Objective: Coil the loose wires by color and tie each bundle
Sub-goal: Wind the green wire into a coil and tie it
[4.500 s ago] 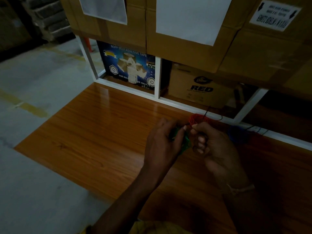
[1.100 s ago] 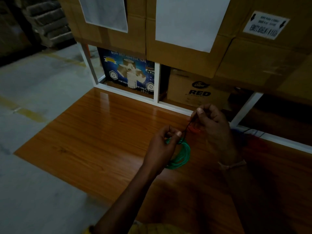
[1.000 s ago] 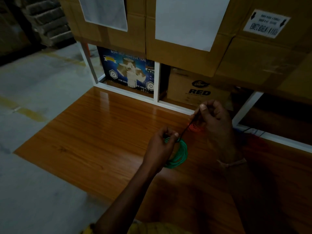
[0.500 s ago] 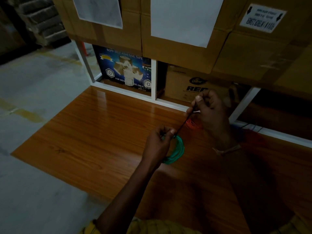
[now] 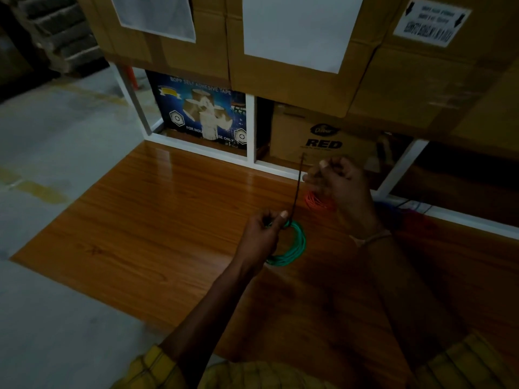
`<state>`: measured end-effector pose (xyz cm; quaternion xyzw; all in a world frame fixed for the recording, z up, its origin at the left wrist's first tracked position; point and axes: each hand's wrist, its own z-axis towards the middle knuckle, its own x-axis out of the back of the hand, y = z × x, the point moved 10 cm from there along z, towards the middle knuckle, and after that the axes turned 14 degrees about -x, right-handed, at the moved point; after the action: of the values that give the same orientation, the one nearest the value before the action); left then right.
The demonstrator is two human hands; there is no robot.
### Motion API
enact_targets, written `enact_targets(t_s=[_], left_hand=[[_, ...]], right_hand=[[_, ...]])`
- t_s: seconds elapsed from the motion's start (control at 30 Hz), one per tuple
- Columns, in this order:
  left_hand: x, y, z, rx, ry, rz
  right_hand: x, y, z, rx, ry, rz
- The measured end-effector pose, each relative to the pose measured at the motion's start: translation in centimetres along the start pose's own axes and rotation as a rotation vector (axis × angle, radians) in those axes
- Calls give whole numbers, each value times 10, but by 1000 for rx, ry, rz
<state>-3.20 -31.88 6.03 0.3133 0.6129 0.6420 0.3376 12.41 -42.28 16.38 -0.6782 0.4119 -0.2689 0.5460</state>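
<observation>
A green wire coil (image 5: 292,248) lies on the wooden board (image 5: 157,220). My left hand (image 5: 262,234) pinches the coil at its top edge, where a thin dark tie (image 5: 297,189) is fastened. The tie runs up from there past my right hand (image 5: 337,183), whose fingers are curled beside it; the hand is blurred. Under my right hand lies an orange-red coil (image 5: 317,202). Blue and red wires (image 5: 404,217) lie in shadow further right.
White shelf frame (image 5: 251,127) runs along the board's far edge, with a blue tape box (image 5: 202,108) and a brown carton marked RED (image 5: 323,136) underneath. Large cardboard boxes (image 5: 295,68) overhang above. Grey concrete floor (image 5: 56,153) lies to the left.
My right hand has drawn the dark tie up and away from the green coil, and the tie now stands almost upright. My left hand keeps its pinch on the coil.
</observation>
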Motion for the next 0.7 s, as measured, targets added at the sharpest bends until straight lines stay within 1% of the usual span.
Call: enact_targets(t_s=[0.17, 0.27, 0.33, 0.47, 0.53, 0.6, 0.7], left_hand=[[-4, -22, 17, 86, 21, -120], [-2, -37, 30, 153, 49, -162], [-2, -50, 41, 217, 78, -208], [-5, -67, 59, 307, 81, -277], [-8, -66, 69, 291, 36, -279], [-11, -70, 82, 273, -5, -264], [-15, -73, 108, 217, -40, -246]], right_hand=[[15, 68, -5, -142, 52, -139], [13, 111, -7, -233, 18, -247], [11, 130, 0, -262, -4, -264], [13, 137, 23, -278, 13, -222], [10, 140, 39, -270, -6, -204], [9, 141, 55, -248, 6, -242], [15, 138, 82, -234, 113, -261]])
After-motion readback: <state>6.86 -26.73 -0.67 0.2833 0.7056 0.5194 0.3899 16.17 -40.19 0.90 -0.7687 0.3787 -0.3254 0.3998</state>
